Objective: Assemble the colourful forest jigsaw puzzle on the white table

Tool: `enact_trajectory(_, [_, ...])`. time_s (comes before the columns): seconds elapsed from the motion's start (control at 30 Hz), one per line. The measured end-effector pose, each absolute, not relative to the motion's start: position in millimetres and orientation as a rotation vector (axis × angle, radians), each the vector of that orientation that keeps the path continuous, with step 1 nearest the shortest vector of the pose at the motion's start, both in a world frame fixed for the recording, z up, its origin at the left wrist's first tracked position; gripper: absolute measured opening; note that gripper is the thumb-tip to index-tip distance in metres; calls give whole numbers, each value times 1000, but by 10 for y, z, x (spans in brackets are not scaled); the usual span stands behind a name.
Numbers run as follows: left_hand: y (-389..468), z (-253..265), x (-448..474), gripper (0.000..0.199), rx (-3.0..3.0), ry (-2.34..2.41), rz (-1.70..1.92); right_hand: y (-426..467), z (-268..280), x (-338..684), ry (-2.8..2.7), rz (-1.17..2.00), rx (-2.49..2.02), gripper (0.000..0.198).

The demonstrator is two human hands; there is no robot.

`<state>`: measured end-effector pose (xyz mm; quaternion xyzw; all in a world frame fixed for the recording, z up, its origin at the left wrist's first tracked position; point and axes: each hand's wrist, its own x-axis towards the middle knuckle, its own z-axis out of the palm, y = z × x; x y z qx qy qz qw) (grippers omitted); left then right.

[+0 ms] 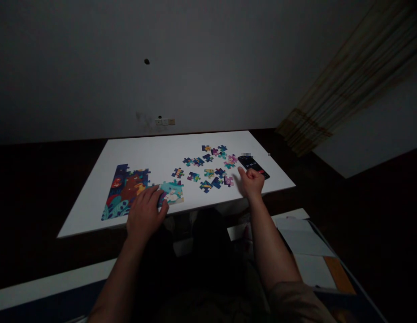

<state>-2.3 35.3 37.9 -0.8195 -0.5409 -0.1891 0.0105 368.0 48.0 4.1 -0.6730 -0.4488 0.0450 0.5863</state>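
Sleeve (296, 296): around the right arm.
Joined puzzle (123, 186): on the table's (154, 152) left part, by its near edge.
Left hand (146, 211): fingers loosely spread, covering some puzzle.
Right hand (254, 181): curled into a fist, partly hiding the phone (250, 164); cannot tell whether it holds anything.
Loose pieces (209, 172): scattered between puzzle and phone.
Sockets (164, 121): beyond the far edge.

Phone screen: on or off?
On. The phone, lying on the table beyond the right hand, shows lit digits and a red patch on its dark screen.
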Motion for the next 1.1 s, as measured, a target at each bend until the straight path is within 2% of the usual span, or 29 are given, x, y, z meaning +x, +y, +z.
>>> enact_trajectory(0.23, [376, 340, -16, 34, -2560, -1673, -637, 455, 73, 3643, -1098, 148, -1652, 64])
enact_trajectory(0.53, [418, 263, -47, 33, -2561, -1689, -689, 489, -6, 3737, -959, 138, -1528, 46])
enact_trajectory(1.1, [406, 250, -41, 33, -2550, -1719, -733, 499, 0, 3718, -1052, 189, -1554, 46])
